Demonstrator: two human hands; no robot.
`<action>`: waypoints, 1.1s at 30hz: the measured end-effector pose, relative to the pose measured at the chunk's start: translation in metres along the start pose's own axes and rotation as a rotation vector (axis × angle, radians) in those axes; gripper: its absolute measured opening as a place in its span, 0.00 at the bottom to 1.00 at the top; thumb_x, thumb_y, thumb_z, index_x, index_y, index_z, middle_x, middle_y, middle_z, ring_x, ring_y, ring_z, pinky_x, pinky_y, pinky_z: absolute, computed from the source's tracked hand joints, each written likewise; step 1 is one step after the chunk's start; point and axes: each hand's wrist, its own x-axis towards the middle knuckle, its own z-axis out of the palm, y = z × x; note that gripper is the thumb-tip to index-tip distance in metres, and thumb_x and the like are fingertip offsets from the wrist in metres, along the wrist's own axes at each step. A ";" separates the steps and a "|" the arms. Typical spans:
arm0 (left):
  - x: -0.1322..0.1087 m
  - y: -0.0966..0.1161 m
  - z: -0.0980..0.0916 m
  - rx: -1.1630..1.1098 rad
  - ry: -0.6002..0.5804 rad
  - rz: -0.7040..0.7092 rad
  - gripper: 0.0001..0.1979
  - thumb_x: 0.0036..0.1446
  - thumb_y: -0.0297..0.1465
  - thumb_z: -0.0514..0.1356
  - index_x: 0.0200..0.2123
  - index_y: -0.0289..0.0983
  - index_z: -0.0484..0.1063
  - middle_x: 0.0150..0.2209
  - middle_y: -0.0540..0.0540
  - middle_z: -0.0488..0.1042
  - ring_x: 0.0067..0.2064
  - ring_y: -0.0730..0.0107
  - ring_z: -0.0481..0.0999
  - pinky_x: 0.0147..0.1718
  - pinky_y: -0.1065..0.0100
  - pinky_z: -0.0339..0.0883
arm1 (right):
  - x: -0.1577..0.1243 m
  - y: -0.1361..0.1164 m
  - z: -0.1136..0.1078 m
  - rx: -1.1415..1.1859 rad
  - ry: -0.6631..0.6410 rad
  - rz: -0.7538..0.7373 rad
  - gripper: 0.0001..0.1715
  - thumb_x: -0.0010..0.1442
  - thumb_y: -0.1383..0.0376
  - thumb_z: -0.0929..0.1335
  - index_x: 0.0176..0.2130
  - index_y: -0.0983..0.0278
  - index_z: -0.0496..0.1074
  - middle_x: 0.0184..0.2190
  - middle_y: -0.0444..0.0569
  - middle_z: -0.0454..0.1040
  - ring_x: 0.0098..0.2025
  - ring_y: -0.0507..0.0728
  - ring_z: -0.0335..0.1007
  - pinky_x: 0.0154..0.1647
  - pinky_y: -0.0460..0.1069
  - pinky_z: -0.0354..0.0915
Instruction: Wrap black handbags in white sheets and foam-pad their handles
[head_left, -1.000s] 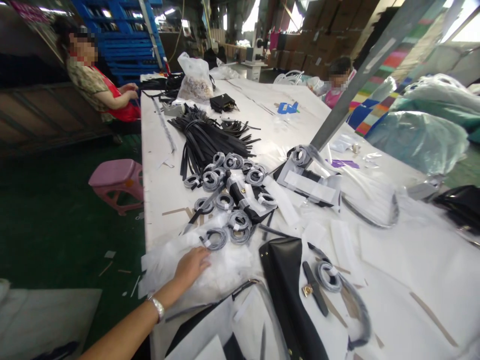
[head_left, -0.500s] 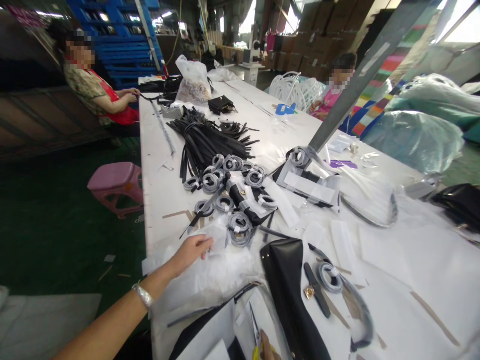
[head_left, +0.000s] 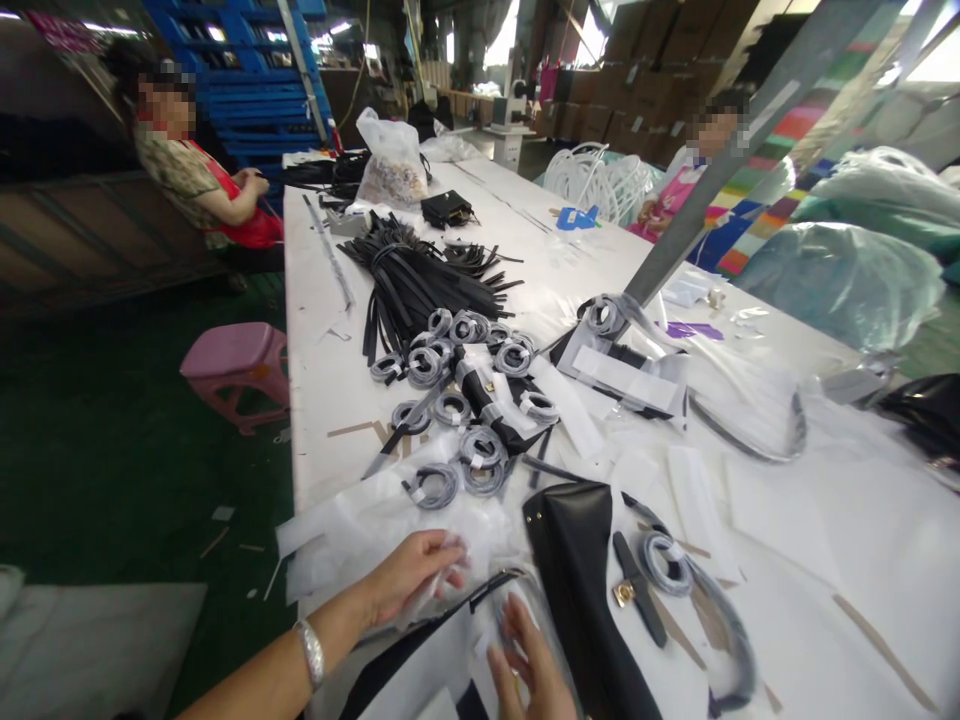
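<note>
My left hand (head_left: 420, 572) is over the near left part of the table, with its fingers curled around what looks like thin clear plastic film (head_left: 409, 610); the fingertips are blurred. Close by on the right, my right hand (head_left: 531, 665) has its fingers bent, and a sliver of yellow scissors handle (head_left: 517, 684) shows between them. Beneath both hands lies a black bag piece covered with white paper (head_left: 427, 660). A black leather bag (head_left: 574, 560) rests just right of my right hand. Beyond my left hand sits a grey wrapped strap coil (head_left: 435, 486).
Several more coils (head_left: 480, 450) and a bundle of black straps (head_left: 420, 275) lie farther up the white table (head_left: 322, 360). A slanted metal post (head_left: 697, 200) rises at right. One co-worker (head_left: 187, 180) sits at left, another (head_left: 675, 190) at right. A pink stool (head_left: 236, 355) stands left.
My left hand has come nearer and to the right, beside my right hand. A coil now shows where plastic lay. My right hand has risen further into view; the scissors blades no longer show.
</note>
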 end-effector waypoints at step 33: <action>0.012 0.016 0.007 0.307 -0.134 0.154 0.34 0.55 0.42 0.63 0.61 0.34 0.64 0.42 0.39 0.81 0.44 0.58 0.80 0.45 0.62 0.70 | 0.105 -0.095 -0.013 0.210 -0.367 0.141 0.28 0.55 0.42 0.71 0.33 0.65 0.73 0.23 0.43 0.69 0.24 0.51 0.62 0.27 0.45 0.61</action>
